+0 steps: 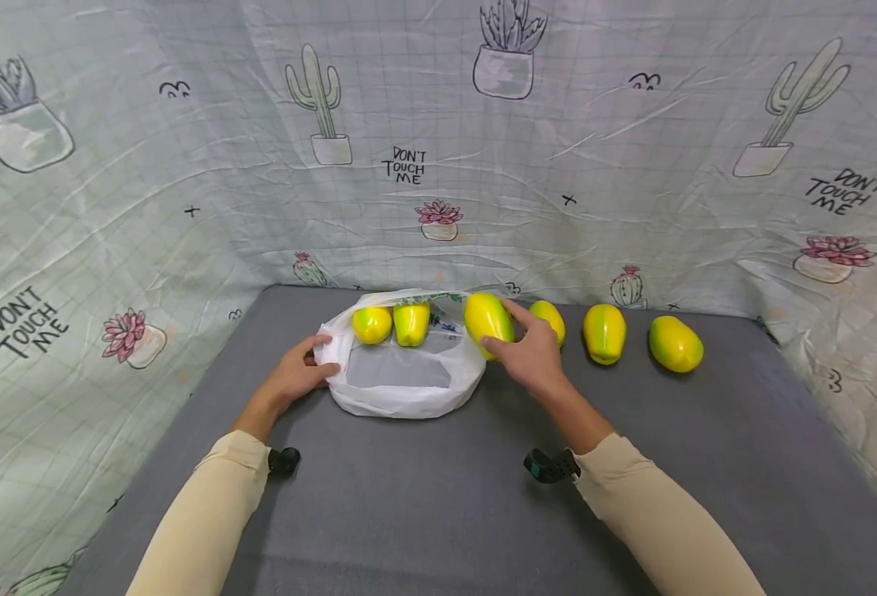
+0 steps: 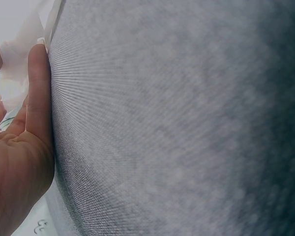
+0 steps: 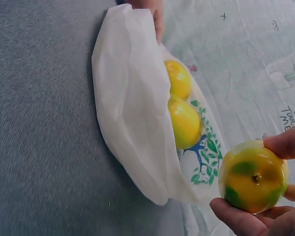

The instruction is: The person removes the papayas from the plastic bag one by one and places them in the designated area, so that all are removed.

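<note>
A white plastic bag [image 1: 401,402] lies on the grey surface with its mouth wide. Two yellow-green mangoes [image 1: 412,324] are inside, at the back of it. My left hand [image 1: 295,377] holds the bag's left rim between thumb and fingers; in the left wrist view part of that grip is cut off. Another mango [image 1: 487,321] is in my right hand [image 1: 537,352], gripped between thumb and fingers over the bag's right rim. In the right wrist view the stem end of this held mango [image 3: 255,177] faces the camera, beside the bag's green leaf print.
To the right of the bag, three more mangoes stand in a row: one partly behind my right hand [image 1: 548,319], a middle mango [image 1: 605,334] and a far-right mango [image 1: 675,343]. A cactus-printed cloth [image 1: 379,215] surrounds the grey table surface [image 1: 409,497] at the back and sides.
</note>
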